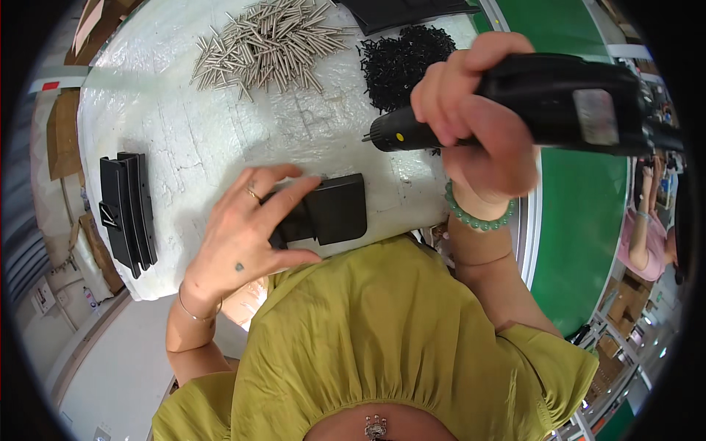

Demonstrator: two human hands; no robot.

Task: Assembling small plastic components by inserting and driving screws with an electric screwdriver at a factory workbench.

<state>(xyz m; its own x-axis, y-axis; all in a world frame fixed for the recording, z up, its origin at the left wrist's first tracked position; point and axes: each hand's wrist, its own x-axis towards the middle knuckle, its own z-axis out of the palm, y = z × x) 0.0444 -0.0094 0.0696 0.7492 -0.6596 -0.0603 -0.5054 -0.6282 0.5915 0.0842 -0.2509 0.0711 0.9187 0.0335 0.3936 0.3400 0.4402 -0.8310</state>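
Black plastic is what the work turns on: a flat black plastic housing (331, 212) lies near the front edge of the white counter (184, 140), right in front of the person in the olive-green blouse (382, 345). From the head camera, the left hand (246, 231) rests on the housing's left end, its fingers (290, 195) spread and pressed down over the top, thumb against the near side, pinning the part flat. A ring shows on one finger and a thin bracelet on the wrist.

Above and to the right of the housing, the right hand (478, 121) is wrapped tight around a black electric screwdriver (529, 103), fingers fully closed on its barrel. The tool lies roughly level in the air, its tip pointing left and clear of the housing, not touching it. A green bead bracelet (478, 214) circles that wrist.

Beyond the housing, at the far side of the counter, sits a heap of small black screws (401, 59), and left of that heap a wider pile of silver metal pins (268, 40). Well to the left of the housing, at the counter's left edge, stands a stack of black plastic parts (126, 209). To the right of the housing, past the counter's edge, runs a green conveyor belt (581, 213), and another person's arm in pink (647, 235) shows beyond it.
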